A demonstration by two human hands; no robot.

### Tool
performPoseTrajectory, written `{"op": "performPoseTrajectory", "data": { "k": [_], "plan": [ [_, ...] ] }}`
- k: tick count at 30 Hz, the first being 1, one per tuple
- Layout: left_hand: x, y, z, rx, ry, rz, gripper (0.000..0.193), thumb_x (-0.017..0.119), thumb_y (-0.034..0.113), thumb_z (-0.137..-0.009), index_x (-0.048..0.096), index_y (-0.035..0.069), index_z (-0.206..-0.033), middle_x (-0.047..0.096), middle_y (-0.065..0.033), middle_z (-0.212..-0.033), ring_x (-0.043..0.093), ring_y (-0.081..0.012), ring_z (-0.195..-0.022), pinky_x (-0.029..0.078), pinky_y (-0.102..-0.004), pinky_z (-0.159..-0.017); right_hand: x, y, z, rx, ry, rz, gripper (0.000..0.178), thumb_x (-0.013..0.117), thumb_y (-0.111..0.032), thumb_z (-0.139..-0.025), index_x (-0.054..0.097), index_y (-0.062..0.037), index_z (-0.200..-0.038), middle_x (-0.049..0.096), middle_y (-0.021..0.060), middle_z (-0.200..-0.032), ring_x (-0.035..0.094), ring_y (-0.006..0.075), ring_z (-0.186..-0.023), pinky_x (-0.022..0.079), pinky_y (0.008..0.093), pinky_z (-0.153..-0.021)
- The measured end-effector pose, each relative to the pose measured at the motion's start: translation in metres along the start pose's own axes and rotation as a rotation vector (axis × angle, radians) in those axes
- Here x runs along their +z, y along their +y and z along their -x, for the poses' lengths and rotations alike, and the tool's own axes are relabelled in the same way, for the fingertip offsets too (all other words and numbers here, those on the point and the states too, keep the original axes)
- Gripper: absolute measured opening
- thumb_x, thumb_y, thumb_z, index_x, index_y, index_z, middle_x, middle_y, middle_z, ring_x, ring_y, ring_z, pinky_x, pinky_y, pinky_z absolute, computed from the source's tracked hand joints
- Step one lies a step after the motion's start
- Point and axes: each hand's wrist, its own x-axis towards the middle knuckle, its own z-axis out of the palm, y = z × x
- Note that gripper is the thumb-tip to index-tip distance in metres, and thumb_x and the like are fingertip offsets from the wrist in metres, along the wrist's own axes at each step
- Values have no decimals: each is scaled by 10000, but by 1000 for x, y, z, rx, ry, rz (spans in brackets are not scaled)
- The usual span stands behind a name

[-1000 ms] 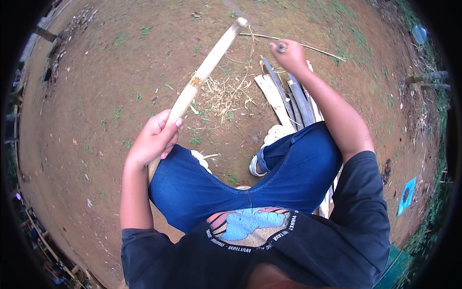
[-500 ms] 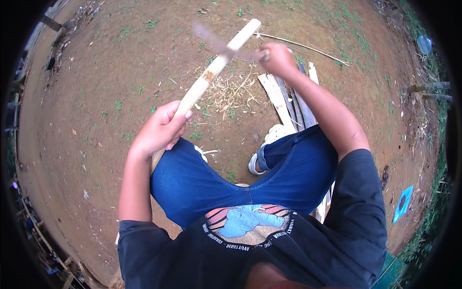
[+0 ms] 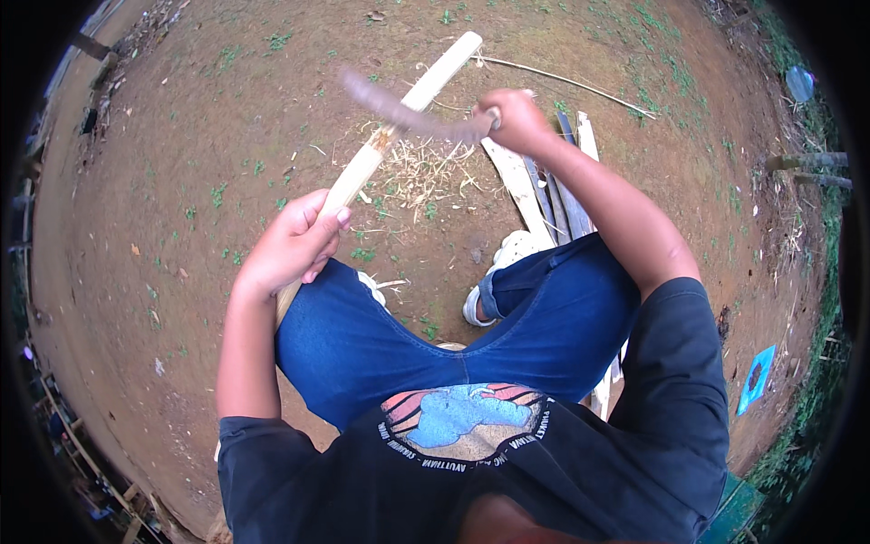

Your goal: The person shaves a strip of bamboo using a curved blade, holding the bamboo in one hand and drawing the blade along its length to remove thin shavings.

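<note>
My left hand (image 3: 299,238) is wrapped round a pale bamboo strip (image 3: 362,167), thumb lying along its top. The strip slants away from beside my left thigh toward the far middle, with a rough brownish band partway along it. In my right hand (image 3: 515,121) is the handle of a curved machete (image 3: 405,117). Its blade, smeared by motion, points left and crosses over the strip close to the brownish band. Whether the edge touches the strip I cannot tell.
Curly shavings (image 3: 430,172) are scattered on the bare soil beneath the strip. Several split slats (image 3: 536,195) lie by my right foot. Beyond them stretches a thin stick (image 3: 566,75). A blue packet (image 3: 756,379) lies at the right.
The machete has come nearer along the strip toward my left hand. My right hand has dropped a little closer, and the strip's far end has shifted slightly left.
</note>
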Motion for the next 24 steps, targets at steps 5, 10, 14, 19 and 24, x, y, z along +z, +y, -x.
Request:
{"op": "performPoseTrajectory", "data": {
  "k": [5, 10, 14, 19, 24],
  "plan": [
    [-3, 2, 0, -1, -24, -2, 205, 494, 229, -1045, 500, 70, -916, 396, 55, -514, 330, -38, -350, 284, -216, -326, 5, -5, 5, -96, -42, 75, 212, 665, -232, -851, 732, -41, -915, 730, 154, -912, 708, 303, -868, 551, 398, -864],
    [2, 3, -2, -4, -2, -44, 211, 501, 232, -1043, 506, 70, -909, 402, 52, -522, 337, -39, -358, 284, -213, -326, -16, 30, -26, 114, 117, 90, 171, 655, -212, -845, 711, -51, -843, 703, 156, -804, 692, 310, -749, 559, 428, -770],
    [-3, 1, -1, 6, -3, 10, 212, 512, 233, -1038, 509, 68, -905, 384, 55, -530, 324, -36, -355, 290, -206, -323, 20, 7, 10, -432, 105, 95, 147, 655, -196, -853, 718, -64, -855, 699, 167, -825, 687, 336, -711, 563, 421, -714],
    [0, 5, -2, -14, -41, 5, 194, 511, 228, -1038, 517, 66, -932, 418, 54, -532, 366, -36, -372, 297, -218, -343, -3, 29, -12, 6, 46, 36, 177, 691, -239, -818, 705, -62, -825, 696, 178, -824, 687, 357, -826, 536, 454, -815],
    [0, 4, -3, -7, -11, -19, 196, 513, 233, -1038, 515, 67, -934, 422, 55, -545, 361, -34, -373, 299, -211, -345, 6, 22, -17, -253, 5, 124, 178, 694, -234, -815, 704, -56, -807, 701, 179, -814, 692, 347, -810, 546, 449, -787]
  ]
}}
